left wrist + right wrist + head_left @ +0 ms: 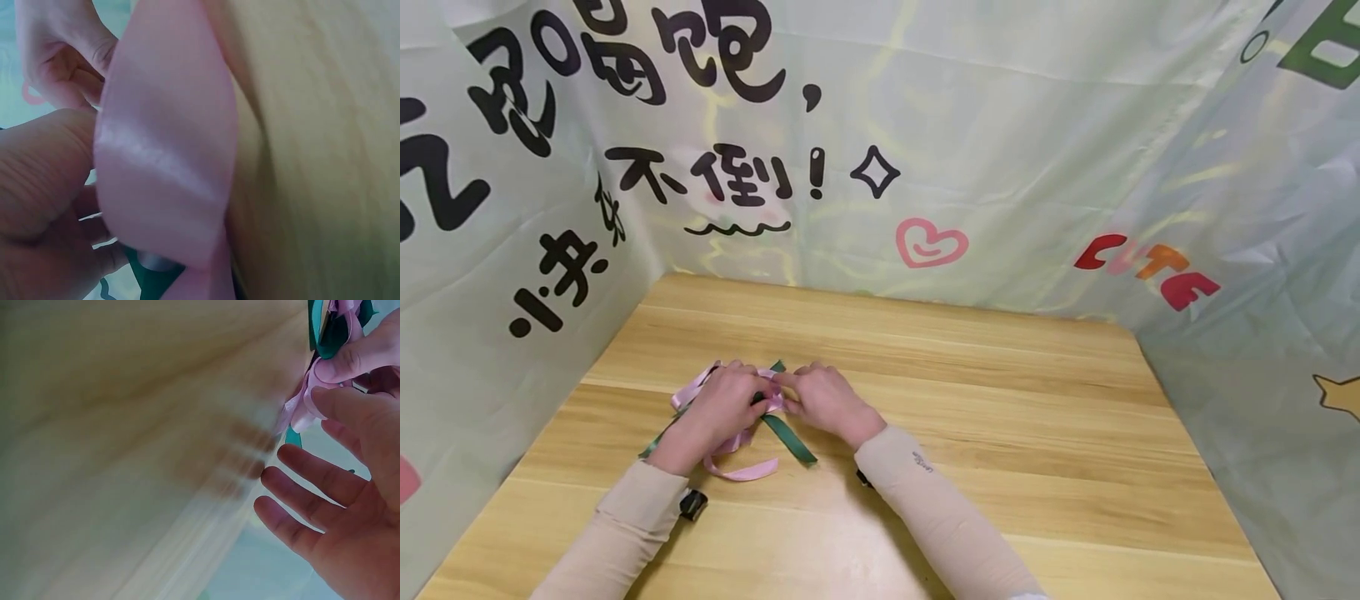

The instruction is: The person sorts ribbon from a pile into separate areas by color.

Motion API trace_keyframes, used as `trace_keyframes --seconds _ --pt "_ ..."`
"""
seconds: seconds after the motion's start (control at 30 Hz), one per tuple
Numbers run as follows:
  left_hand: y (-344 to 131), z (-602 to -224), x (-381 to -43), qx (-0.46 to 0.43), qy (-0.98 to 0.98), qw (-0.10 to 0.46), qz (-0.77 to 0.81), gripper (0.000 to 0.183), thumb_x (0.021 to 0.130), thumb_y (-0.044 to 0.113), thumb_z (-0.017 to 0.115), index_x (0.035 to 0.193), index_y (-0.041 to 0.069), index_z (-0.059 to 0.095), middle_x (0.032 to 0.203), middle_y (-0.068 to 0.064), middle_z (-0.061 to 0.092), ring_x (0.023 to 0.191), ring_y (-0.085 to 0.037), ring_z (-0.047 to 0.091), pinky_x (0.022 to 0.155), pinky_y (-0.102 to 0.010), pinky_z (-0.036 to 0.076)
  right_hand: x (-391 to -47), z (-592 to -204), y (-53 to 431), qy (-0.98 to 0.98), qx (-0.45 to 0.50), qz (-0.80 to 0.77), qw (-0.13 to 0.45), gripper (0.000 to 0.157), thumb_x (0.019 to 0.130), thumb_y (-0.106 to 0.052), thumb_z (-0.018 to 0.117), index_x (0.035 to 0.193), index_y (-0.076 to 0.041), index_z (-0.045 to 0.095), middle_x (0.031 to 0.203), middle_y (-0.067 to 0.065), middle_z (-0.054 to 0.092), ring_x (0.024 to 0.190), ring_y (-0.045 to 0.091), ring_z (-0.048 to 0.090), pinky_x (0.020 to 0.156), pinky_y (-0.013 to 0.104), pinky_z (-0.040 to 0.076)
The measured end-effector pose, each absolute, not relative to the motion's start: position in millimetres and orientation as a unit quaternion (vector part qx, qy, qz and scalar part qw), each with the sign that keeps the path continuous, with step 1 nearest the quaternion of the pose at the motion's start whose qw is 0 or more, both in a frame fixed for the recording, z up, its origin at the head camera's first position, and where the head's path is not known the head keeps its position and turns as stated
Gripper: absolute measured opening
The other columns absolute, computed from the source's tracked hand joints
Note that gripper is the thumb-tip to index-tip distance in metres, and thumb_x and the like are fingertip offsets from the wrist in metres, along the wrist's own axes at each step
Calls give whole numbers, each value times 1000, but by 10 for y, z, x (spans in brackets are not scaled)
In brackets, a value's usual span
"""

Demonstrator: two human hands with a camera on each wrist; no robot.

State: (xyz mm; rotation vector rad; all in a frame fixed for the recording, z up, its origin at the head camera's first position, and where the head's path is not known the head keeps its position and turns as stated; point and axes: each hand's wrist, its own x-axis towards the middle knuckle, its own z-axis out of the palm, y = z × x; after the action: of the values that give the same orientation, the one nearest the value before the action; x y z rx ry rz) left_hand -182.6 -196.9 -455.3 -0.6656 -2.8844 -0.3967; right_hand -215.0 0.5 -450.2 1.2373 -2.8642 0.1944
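A bundle of looped pink ribbon point(752, 472) and green ribbon point(790, 440) lies on the left half of the table. My left hand point(726, 404) holds the bundle from above, its thumb pressing pink ribbon at the middle. From the other side my right hand point(827, 400) pinches a fold of pink ribbon close to the left fingertips. In the right wrist view the other right fingers point(306, 469) are spread out straight. A wide pink loop point(165, 144) fills the middle of the left wrist view and hides part of both hands there.
The wooden table point(1000, 433) stretches away to the right of the hands. Printed cloth point(1000, 125) with lettering and a pink heart stands along its back and sides. A small black device point(692, 504) sits at the left wrist.
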Motion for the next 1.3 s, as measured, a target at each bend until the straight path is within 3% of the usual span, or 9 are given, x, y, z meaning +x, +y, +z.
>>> trace_keyframes --seconds 0.1,0.2,0.33,0.43,0.63,0.87,1.0,1.3 --pt "-1973 -4557 -1810 -217 -963 79 -141 6 91 20 84 94 15 82 92 -1 72 82 -20 55 88 -60 53 -2145 -4504 2 -917 395 60 9 49 106 -38 64 153 -27 57 120 4 77 107 23 70 91 40 59" --pt "-1976 -4550 -1794 -213 -962 88 -147 6 91 20 84 92 14 81 94 -2 70 88 -23 57 95 -69 49 -2148 -4508 6 -913 402 68 14 50 106 -39 64 154 -28 55 122 5 76 106 23 71 90 40 59" --pt "-1978 -4527 -1784 -212 -960 104 -152 8 91 20 84 90 13 80 96 -5 67 92 -26 57 89 -53 49 -2158 -4513 7 -906 414 84 24 51 106 -39 64 155 -27 54 120 6 76 103 21 72 87 37 59" --pt "-1986 -4518 -1776 -214 -959 113 -150 10 91 22 84 90 13 80 98 -5 67 93 -26 57 85 -48 49 -2166 -4519 5 -904 418 87 28 47 105 -39 65 150 -25 60 116 4 77 100 19 72 85 35 59" --pt "-2014 -4518 -1770 -212 -957 124 -153 8 89 17 84 86 13 78 98 -7 68 96 -27 59 85 -49 50 -2186 -4511 -6 -910 403 90 24 27 105 -34 65 123 -18 77 119 1 77 106 18 72 90 36 59" --pt "-2048 -4457 -1783 -193 -962 123 -147 6 88 14 78 86 13 72 103 -9 68 98 -30 58 86 -49 46 -2225 -4430 76 -912 394 108 36 18 105 -27 66 106 -11 75 107 2 74 93 15 66 83 31 56" --pt "-2080 -4424 -1793 -187 -964 127 -139 7 88 16 75 84 14 69 106 -12 69 102 -34 60 89 -54 47 -2265 -4354 170 -915 382 127 33 16 104 -24 66 103 -10 75 111 4 73 91 16 64 81 32 55" --pt "-2183 -4369 -1769 -166 -966 144 -137 13 83 18 69 74 15 62 107 -17 71 105 -40 63 88 -60 47 -2357 -4238 410 -926 343 159 5 21 106 -24 63 109 -7 74 122 9 71 109 24 68 94 38 56"
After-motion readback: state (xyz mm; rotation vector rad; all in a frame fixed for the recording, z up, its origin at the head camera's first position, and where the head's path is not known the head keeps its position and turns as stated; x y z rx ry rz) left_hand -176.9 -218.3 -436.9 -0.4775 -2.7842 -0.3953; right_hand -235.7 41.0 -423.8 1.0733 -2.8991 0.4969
